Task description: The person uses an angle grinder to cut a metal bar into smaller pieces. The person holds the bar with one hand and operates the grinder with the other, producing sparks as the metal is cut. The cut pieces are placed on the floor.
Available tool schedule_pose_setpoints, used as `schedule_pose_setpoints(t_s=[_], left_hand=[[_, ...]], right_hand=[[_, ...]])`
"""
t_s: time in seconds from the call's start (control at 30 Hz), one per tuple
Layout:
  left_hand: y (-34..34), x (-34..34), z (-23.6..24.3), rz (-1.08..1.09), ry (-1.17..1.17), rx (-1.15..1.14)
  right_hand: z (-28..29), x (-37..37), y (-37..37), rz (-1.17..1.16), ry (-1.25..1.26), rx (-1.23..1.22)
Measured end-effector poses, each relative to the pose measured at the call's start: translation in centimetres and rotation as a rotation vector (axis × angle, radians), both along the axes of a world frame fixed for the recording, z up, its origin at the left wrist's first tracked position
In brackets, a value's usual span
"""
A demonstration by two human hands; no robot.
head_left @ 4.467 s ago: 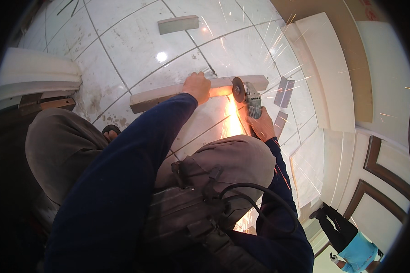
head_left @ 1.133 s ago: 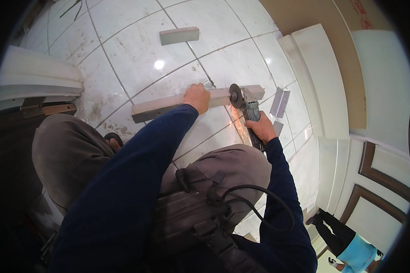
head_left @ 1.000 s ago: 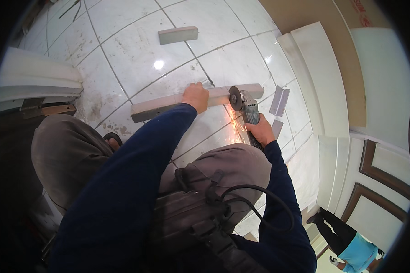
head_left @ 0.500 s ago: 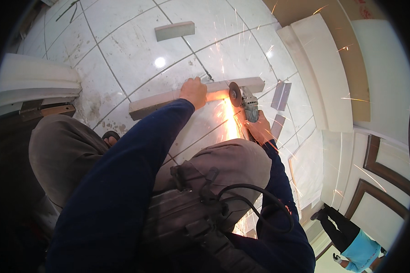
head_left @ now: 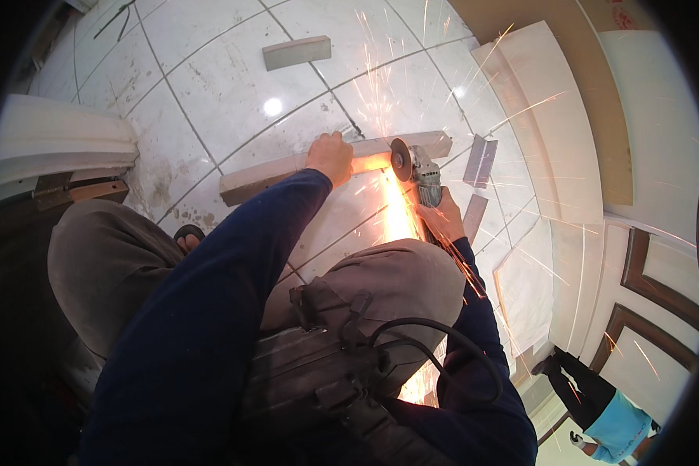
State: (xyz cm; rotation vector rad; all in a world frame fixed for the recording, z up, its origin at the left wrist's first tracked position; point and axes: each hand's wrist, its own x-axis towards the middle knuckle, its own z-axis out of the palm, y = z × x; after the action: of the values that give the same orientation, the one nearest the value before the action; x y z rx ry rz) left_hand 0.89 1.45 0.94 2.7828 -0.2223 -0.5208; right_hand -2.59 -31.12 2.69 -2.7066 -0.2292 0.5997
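Note:
My left hand (head_left: 330, 159) grips a long grey metal bar (head_left: 260, 180) lying crosswise on the tiled floor (head_left: 210, 85). To its right, my right hand (head_left: 446, 213) is closed round the body of an angle grinder (head_left: 423, 177). The grinder's disc meets the bar, where the metal glows orange and a bright stream of sparks pours toward my right knee (head_left: 412, 279), with more flying up and rightward. Short angle pieces lie just right of the grinder (head_left: 480, 161), and a short grey piece (head_left: 297, 52) lies farther forward. The sparks partly hide my right hand.
Large white boards (head_left: 551, 124) and a brown board (head_left: 610, 147) are at the right. A white moulded frame (head_left: 62, 132) with metal pieces (head_left: 93, 193) is at my left. A person in a light-blue top (head_left: 617, 423) is at the lower right, apart from me.
About a second ago the spray of sparks was thin; now it is bright and wide, as 4.5 seconds ago. My hands keep their grips, appearing slightly higher in the view than a second ago.

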Motion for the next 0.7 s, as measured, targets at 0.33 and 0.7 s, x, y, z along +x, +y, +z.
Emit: schedule_pose_setpoints(t_s=[0.33,0.7], left_hand=[[0.4,-0.3,0.2,0.007,0.012,-0.001],[0.4,-0.2,-0.3,0.010,0.013,0.011]], right_hand=[[3.7,-0.2,3.6,-0.270,0.121,-0.024],[2.4,-0.5,3.0,-0.326,0.153,0.008]])
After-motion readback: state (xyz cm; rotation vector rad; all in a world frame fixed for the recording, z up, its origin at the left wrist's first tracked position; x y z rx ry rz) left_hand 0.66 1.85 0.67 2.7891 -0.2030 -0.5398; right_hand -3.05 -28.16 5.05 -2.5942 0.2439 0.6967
